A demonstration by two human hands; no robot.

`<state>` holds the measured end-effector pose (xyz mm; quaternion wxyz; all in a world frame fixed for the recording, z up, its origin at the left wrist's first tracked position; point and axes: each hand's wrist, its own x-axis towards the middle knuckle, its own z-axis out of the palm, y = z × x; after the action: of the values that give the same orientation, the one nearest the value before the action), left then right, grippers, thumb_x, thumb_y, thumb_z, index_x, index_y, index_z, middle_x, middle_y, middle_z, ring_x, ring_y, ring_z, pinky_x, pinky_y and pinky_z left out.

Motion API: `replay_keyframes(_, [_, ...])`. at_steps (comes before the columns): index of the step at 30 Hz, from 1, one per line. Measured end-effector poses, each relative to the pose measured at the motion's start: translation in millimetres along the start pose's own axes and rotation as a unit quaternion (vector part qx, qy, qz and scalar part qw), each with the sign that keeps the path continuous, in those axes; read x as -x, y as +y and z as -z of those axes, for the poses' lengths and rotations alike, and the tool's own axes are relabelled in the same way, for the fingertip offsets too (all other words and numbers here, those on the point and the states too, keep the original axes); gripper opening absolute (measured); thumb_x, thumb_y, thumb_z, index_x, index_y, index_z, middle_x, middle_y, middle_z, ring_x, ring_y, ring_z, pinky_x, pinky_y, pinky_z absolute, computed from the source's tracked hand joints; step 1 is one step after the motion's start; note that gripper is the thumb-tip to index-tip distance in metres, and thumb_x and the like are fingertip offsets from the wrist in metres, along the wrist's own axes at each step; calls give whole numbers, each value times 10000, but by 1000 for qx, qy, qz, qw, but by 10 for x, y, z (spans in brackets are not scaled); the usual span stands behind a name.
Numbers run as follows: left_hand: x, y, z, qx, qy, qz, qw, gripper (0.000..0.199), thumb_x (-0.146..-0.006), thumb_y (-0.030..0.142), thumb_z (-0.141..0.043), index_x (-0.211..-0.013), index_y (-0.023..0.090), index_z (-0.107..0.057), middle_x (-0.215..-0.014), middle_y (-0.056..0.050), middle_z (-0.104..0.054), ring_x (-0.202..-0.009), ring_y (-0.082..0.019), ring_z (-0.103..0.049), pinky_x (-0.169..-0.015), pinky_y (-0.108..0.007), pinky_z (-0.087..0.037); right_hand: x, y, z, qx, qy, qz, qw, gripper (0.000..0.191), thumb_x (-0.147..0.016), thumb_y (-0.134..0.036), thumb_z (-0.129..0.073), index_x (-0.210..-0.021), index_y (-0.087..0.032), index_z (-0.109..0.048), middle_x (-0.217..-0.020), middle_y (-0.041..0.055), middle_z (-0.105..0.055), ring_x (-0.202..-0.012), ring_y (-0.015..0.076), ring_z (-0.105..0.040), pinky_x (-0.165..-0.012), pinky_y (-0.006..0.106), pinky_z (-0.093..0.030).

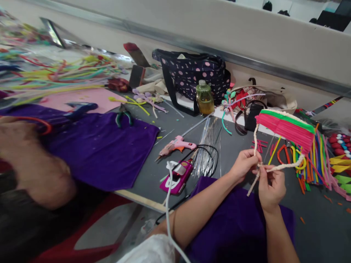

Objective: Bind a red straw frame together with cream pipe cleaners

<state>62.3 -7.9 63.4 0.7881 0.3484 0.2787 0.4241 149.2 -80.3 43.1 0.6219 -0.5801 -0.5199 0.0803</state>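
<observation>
Above the table, a pink and green panel with a cream edge [287,128] hangs from twisted cream stems [285,166] running down both its sides. My left hand [246,165] pinches the stems where they meet below the panel. Close against it, my right hand [271,186] grips the same stems from the other side, thumb and fingers pressed together. A loose cream end points down between my hands. Under my forearms lies a purple cloth [230,223].
A pink glue gun [178,144], a magenta device [177,177] and a white cable [169,204] are left of my arms. Colored stems [319,157] and orange-handled scissors [283,153] lie right. Behind stand a bottle [204,98] and bag [192,73]. Another person's arm [35,160] is at left.
</observation>
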Motion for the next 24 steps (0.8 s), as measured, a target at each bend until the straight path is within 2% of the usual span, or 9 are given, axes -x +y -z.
replay_keyframes(4, [3, 127, 79, -77, -55, 6, 996, 92, -614, 167, -545, -621, 116, -621, -467, 25, -500, -379, -47, -385, -403, -177, -302, -48, -160, -7, -87, -4, -88, 992, 186, -827, -302, -647, -900, -182, -527, -698, 0, -668, -545, 152, -689, -510, 234, -560])
replay_keyframes(7, [11, 238, 127, -109, -89, -13, 990, 111, -630, 180, -580, -649, 110, -664, -516, 9, -530, -431, -65, -426, -442, -195, -345, -98, -243, 1, -127, 5, -125, 984, 224, -803, -309, -674, -892, -182, -512, -674, -12, -656, -506, 150, -674, -471, 225, -538])
replay_keyframes(13, [18, 331, 191, -126, -158, -42, 979, 132, -676, 239, -662, -714, 117, -693, -733, -27, -570, -573, -90, -496, -518, -217, -408, -214, -220, 61, -210, 48, -198, 956, 274, -754, -287, -720, -901, -186, -512, -669, -52, -611, -466, 141, -655, -445, 222, -520])
replay_keyframes(16, [6, 290, 191, -111, -151, -56, 981, 184, -666, 253, -729, -789, 122, -690, -805, -29, -555, -631, -92, -506, -525, -205, -413, -279, -196, 97, -261, 58, -243, 932, 293, -728, -273, -738, -899, -193, -515, -668, -64, -597, -450, 125, -635, -394, 195, -484])
replay_keyframes(20, [-21, 201, 166, -74, -131, -22, 988, 286, -627, 305, -796, -785, 120, -644, -721, -4, -557, -561, -68, -484, -510, -199, -403, -313, -168, 118, -306, 29, -298, 904, 304, -729, -293, -730, -903, -199, -500, -649, -58, -613, -429, 114, -605, -344, 168, -422])
replay_keyframes(24, [-45, 132, 149, -42, -120, -31, 991, 310, -605, 332, -818, -728, 114, -634, -682, 4, -567, -538, -66, -489, -509, -210, -406, -292, -159, 106, -320, 6, -307, 896, 305, -742, -314, -717, -913, -208, -487, -635, -72, -607, -420, 99, -590, -355, 157, -395])
